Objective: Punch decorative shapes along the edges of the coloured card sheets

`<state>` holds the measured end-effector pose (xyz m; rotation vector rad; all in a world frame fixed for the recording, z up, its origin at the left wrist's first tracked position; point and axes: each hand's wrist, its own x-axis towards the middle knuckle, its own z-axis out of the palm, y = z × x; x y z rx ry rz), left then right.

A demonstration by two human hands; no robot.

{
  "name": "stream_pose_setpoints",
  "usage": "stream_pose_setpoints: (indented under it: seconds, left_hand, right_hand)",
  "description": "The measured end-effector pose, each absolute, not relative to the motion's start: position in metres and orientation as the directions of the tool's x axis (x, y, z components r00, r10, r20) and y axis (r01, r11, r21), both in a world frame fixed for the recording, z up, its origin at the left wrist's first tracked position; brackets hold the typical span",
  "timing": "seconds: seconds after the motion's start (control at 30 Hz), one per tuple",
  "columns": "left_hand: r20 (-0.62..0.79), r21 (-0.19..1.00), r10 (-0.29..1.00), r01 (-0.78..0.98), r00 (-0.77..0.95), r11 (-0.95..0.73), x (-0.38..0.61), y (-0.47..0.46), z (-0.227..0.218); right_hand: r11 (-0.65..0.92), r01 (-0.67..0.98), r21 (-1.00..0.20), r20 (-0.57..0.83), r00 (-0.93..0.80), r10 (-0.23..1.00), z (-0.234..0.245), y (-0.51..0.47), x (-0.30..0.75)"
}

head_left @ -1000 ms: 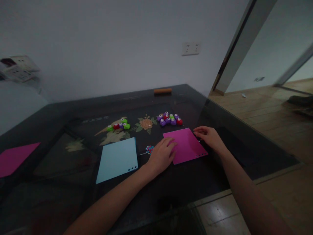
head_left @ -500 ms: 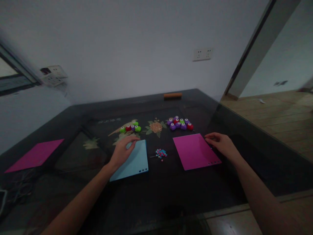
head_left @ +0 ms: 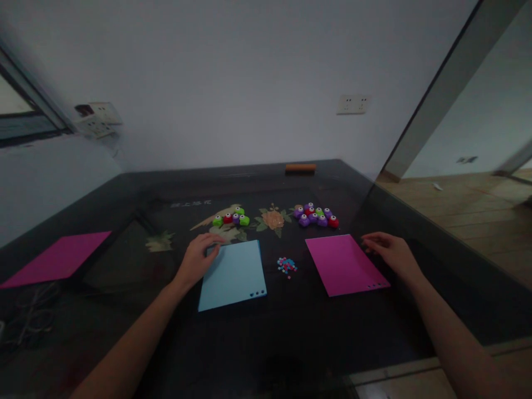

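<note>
My left hand (head_left: 198,259) is at the upper left corner of a light blue paper stack (head_left: 233,274), thumb and fingers apart and holding nothing I can see. Three small dark cut-outs mark the lower right corner of that stack. Just off the right edge of a pink sheet (head_left: 344,266) is my right hand (head_left: 390,252), its fingers loosely curved and the thumb apart. The pink sheet has similar small holes at its lower right corner. Between the two papers lies a little heap of pink, blue and white paper bits (head_left: 286,265).
Behind the papers sit two clusters of small eye-topped craft punches, the left cluster (head_left: 230,218) and the larger right cluster (head_left: 316,215). Another pink sheet (head_left: 58,257) lies far left on the dark glossy table (head_left: 282,332). A brown roll (head_left: 300,168) rests near the wall.
My left hand has shifted left, off the top of the blue paper to its corner. My right hand has moved slightly away from the pink sheet. The whole view has shifted a little.
</note>
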<state>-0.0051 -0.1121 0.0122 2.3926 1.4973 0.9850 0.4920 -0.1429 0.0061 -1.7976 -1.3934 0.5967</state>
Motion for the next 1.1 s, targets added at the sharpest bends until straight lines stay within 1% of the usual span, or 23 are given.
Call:
stream_pose_setpoints:
  seconds: [0.17, 0.27, 0.37, 0.43, 0.5, 0.57, 0.63, 0.7, 0.77, 0.83, 0.97, 1.1]
  left_hand:
    - [0.399, 0.419, 0.863, 0.776, 0.31, -0.473, -0.003, -0.112, 0.006]
    - [0.368, 0.43, 0.876, 0.779, 0.311, -0.457, -0.004, -0.111, 0.003]
    - [0.374, 0.451, 0.877, 0.768, 0.301, -0.456, -0.003, -0.11, 0.002]
    - [0.383, 0.461, 0.876, 0.761, 0.294, -0.457, -0.004, -0.11, 0.003]
    - [0.382, 0.466, 0.877, 0.758, 0.292, -0.456, -0.004, -0.111, 0.004]
    - [0.368, 0.466, 0.881, 0.761, 0.298, -0.452, -0.005, -0.111, 0.005]
    - [0.348, 0.466, 0.888, 0.767, 0.3, -0.441, -0.006, -0.111, 0.005]
    - [0.326, 0.468, 0.898, 0.775, 0.296, -0.425, -0.007, -0.111, 0.006]
    - [0.301, 0.469, 0.908, 0.784, 0.292, -0.407, -0.009, -0.11, 0.006]
    - [0.265, 0.469, 0.92, 0.795, 0.29, -0.386, -0.01, -0.111, 0.007]
    - [0.178, 0.46, 0.939, 0.819, 0.293, -0.342, -0.01, -0.113, 0.012]
    - [0.134, 0.404, 0.948, 0.858, 0.288, -0.317, -0.01, -0.116, 0.014]
  right_hand:
    - [-0.102, 0.601, -0.793, 0.143, 0.346, 0.927, 0.003, -0.143, 0.489]
    - [-0.059, 0.59, -0.806, 0.202, 0.366, 0.909, 0.008, -0.143, 0.483]
    - [0.01, 0.621, -0.784, 0.28, 0.339, 0.898, 0.023, -0.143, 0.464]
    - [0.064, 0.646, -0.76, 0.311, 0.275, 0.91, 0.035, -0.141, 0.443]
    - [0.143, 0.617, -0.774, 0.31, 0.173, 0.935, 0.043, -0.136, 0.414]
    - [0.219, 0.579, -0.785, 0.302, 0.049, 0.952, 0.047, -0.129, 0.381]
    - [0.293, 0.566, -0.77, 0.287, -0.103, 0.952, 0.045, -0.119, 0.346]
    - [0.375, 0.608, -0.699, 0.288, -0.241, 0.927, 0.041, -0.109, 0.313]
    - [0.425, 0.637, -0.643, 0.235, -0.364, 0.901, 0.036, -0.101, 0.286]
    - [0.436, 0.675, -0.595, 0.203, -0.398, 0.894, 0.033, -0.093, 0.265]
    - [0.443, 0.698, -0.562, 0.155, -0.437, 0.886, 0.032, -0.081, 0.241]
    - [0.58, 0.638, -0.506, 0.171, -0.585, 0.793, 0.031, -0.076, 0.232]
